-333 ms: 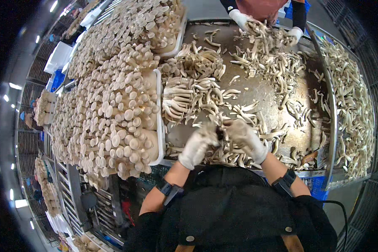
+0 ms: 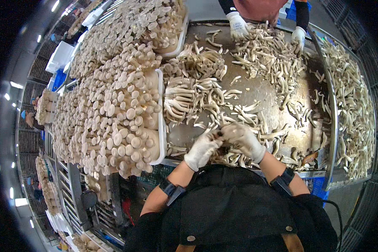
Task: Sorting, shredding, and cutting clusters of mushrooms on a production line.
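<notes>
My left hand [image 2: 203, 150], in a white glove, is closed with its fingertips around a small mushroom piece [image 2: 218, 134] with a dark end. Right beside it, my white-gloved right hand [image 2: 244, 142] is closed too, its fingers curled against the same piece and partly hiding it. Both hands hover over the near edge of a metal table [image 2: 239, 88]. Loose mushrooms [image 2: 234, 159] lie beneath and around them. A bundle of long-stemmed mushrooms [image 2: 179, 101] rests beyond my left hand.
White trays [image 2: 160, 122] packed with capped mushrooms [image 2: 113, 122] fill the left side. At right, behind a metal rail [image 2: 331, 96], lies a mesh bin of loose mushrooms [image 2: 353, 113]. A brown-handled tool [image 2: 310, 158] sits near the front edge. Opposite, a co-worker's gloved hands [image 2: 238, 27] touch a mushroom pile.
My left hand has shifted slightly right and turned in toward my right hand, which stays nearly in place. The co-worker's hands have lowered onto the pile and spread apart.
</notes>
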Action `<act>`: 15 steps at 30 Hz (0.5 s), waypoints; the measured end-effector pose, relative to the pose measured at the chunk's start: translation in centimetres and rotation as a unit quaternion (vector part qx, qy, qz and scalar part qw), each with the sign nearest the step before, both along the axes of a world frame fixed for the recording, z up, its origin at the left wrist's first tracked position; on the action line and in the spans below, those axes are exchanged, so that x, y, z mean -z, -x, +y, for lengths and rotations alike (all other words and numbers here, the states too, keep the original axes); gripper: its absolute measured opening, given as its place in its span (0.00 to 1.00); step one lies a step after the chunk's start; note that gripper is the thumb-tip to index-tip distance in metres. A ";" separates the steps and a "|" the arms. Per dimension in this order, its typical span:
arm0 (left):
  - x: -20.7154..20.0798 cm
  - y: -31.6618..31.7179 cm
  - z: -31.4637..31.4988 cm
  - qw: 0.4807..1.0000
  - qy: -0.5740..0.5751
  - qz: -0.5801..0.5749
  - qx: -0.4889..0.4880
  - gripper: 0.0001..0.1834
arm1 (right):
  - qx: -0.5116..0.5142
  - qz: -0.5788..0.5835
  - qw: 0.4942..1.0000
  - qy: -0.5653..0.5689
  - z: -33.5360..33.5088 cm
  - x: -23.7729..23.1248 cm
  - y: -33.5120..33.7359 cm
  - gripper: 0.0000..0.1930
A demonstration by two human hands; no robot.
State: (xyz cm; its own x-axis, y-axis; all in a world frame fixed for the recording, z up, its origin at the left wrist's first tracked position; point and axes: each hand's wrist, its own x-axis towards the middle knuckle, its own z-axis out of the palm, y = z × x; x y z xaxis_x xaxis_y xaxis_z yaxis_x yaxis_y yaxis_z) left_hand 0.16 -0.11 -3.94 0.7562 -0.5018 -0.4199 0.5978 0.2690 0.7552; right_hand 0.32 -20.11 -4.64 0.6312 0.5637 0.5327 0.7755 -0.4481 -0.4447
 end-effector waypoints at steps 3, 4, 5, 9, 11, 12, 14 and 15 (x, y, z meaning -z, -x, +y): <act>1.4 -0.6 1.7 0.997 -0.070 0.022 -0.037 0.14 | -0.002 0.662 0.527 -0.532 0.2 0.2 0.4 0.27; 1.9 -0.4 1.7 0.991 -0.129 0.021 0.025 0.13 | -0.001 0.667 0.587 -0.458 1.4 0.7 0.5 0.25; 1.3 0.1 0.0 0.990 -0.133 -0.040 0.031 0.13 | 0.034 0.601 0.695 -0.392 1.4 3.0 1.1 0.23; -0.5 -0.6 0.2 0.995 -0.091 0.025 -0.024 0.16 | 0.130 0.626 0.568 -0.519 0.9 -0.6 0.4 0.13; -0.6 -0.2 -0.4 0.968 -0.206 -0.140 0.026 0.18 | 0.079 0.623 0.658 -0.416 1.9 0.7 0.5 0.12; 0.1 0.3 -1.0 0.907 -0.313 -0.275 0.057 0.21 | 0.021 0.606 0.737 -0.300 2.6 0.9 0.5 0.11; 0.9 0.0 -0.7 0.871 -0.375 -0.300 0.097 0.33 | 0.034 0.619 0.732 -0.281 2.2 0.6 0.2 0.11; 0.4 -0.3 -0.3 0.957 -0.241 -0.157 0.030 0.39 | 0.041 0.527 0.782 -0.330 1.4 0.8 0.0 0.12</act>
